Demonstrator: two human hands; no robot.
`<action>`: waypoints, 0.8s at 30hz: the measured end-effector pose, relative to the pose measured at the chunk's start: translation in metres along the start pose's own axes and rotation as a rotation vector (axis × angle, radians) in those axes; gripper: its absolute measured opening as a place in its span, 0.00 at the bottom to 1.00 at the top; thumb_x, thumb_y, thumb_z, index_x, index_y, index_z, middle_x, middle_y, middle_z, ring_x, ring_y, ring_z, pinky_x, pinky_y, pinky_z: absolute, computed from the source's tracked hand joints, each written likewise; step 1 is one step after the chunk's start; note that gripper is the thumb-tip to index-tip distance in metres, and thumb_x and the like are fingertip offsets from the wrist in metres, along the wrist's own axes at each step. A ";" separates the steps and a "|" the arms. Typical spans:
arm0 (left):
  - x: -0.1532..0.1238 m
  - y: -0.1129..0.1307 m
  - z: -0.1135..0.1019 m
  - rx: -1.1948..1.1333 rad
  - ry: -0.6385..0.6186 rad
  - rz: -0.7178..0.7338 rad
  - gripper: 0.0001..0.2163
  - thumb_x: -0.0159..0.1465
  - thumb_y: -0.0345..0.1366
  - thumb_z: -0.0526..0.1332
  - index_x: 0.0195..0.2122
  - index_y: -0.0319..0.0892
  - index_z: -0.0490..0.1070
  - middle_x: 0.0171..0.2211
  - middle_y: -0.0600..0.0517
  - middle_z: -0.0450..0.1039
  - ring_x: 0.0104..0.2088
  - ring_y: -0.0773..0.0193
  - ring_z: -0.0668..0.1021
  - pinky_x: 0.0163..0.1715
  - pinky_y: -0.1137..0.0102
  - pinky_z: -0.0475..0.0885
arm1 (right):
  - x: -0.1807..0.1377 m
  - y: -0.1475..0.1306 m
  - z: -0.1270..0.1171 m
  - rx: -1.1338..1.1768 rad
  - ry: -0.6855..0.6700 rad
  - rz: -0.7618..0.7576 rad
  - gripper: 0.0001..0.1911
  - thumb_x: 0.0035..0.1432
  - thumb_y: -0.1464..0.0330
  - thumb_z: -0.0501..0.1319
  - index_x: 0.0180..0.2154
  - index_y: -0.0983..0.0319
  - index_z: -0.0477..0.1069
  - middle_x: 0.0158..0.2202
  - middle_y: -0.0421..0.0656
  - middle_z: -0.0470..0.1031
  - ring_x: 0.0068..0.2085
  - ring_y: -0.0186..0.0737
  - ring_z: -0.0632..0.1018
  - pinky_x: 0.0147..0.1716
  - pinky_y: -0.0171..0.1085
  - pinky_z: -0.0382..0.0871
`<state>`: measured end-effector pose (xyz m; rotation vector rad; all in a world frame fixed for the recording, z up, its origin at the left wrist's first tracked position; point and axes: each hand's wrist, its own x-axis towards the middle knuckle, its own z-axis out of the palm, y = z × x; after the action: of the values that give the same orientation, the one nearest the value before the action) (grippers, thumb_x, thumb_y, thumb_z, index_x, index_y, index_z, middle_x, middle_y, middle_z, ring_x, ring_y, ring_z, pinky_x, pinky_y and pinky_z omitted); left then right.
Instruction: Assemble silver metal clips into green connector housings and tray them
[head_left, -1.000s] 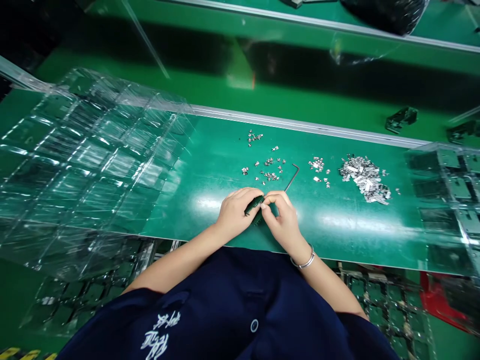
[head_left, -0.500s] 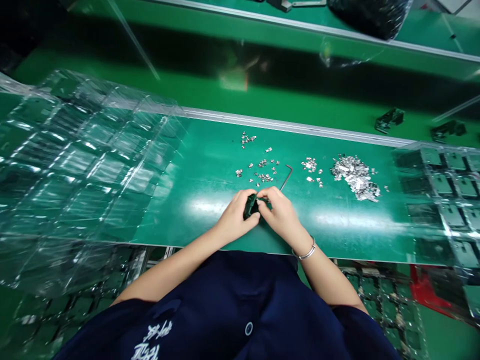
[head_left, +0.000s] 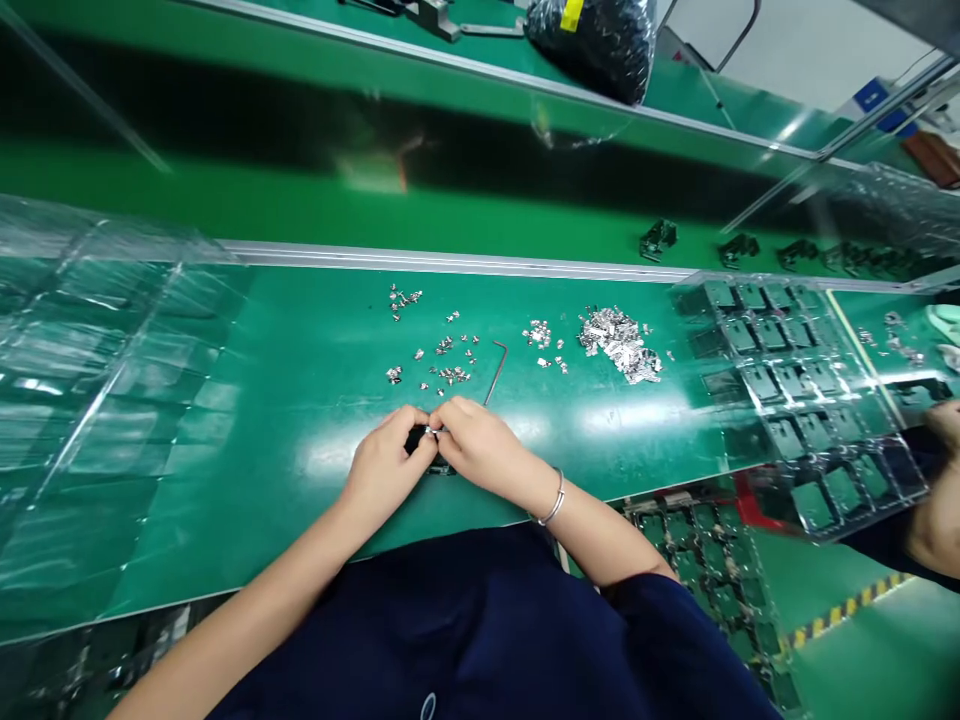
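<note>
Left hand (head_left: 386,458): curled, thumb and fingers gripping a dark part (head_left: 415,438).
Right hand (head_left: 478,447): fingertips bunched against the left's, at a glint of metal; whether they pinch it, I cannot tell.
Dark part: mostly hidden between both hands, above the near side of the green bench (head_left: 300,500).
Hex key (head_left: 496,372): just beyond the right hand.
Small metal pieces (head_left: 454,375): loose clusters past the hands.
Metal pile (head_left: 621,345): farther right, beside clear trays (head_left: 784,380).
Black bag (head_left: 592,45): on the shelf behind.
</note>
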<state>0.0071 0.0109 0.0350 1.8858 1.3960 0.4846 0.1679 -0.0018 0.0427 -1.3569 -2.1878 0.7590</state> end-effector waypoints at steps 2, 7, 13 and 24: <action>-0.002 -0.004 -0.002 -0.054 -0.012 0.028 0.10 0.60 0.38 0.53 0.41 0.44 0.68 0.40 0.51 0.77 0.41 0.58 0.78 0.42 0.64 0.71 | -0.004 0.021 -0.016 0.040 0.020 -0.019 0.07 0.61 0.75 0.54 0.40 0.60 0.67 0.39 0.43 0.73 0.42 0.39 0.73 0.44 0.38 0.68; -0.009 -0.012 -0.016 -0.112 0.018 0.000 0.16 0.62 0.40 0.54 0.51 0.45 0.65 0.51 0.48 0.73 0.52 0.56 0.75 0.41 0.65 0.73 | -0.025 0.105 -0.071 -0.304 0.214 0.222 0.08 0.60 0.76 0.56 0.38 0.62 0.72 0.38 0.46 0.75 0.42 0.46 0.73 0.46 0.47 0.64; -0.006 0.001 -0.024 -0.073 0.039 0.028 0.12 0.62 0.41 0.54 0.43 0.45 0.72 0.45 0.50 0.76 0.45 0.56 0.77 0.24 0.72 0.71 | -0.035 0.147 -0.081 -0.496 0.164 0.188 0.08 0.63 0.72 0.54 0.35 0.61 0.71 0.35 0.45 0.74 0.40 0.45 0.72 0.54 0.52 0.54; -0.019 0.023 -0.029 -0.189 0.126 0.083 0.10 0.63 0.39 0.55 0.35 0.45 0.76 0.31 0.53 0.77 0.29 0.65 0.77 0.30 0.70 0.73 | -0.025 0.087 -0.063 -0.309 0.389 0.049 0.10 0.65 0.69 0.48 0.34 0.60 0.66 0.32 0.45 0.69 0.37 0.45 0.69 0.48 0.50 0.61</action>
<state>-0.0037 -0.0007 0.0732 1.7902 1.3058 0.7604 0.2750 0.0210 0.0307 -1.5571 -2.0154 0.1494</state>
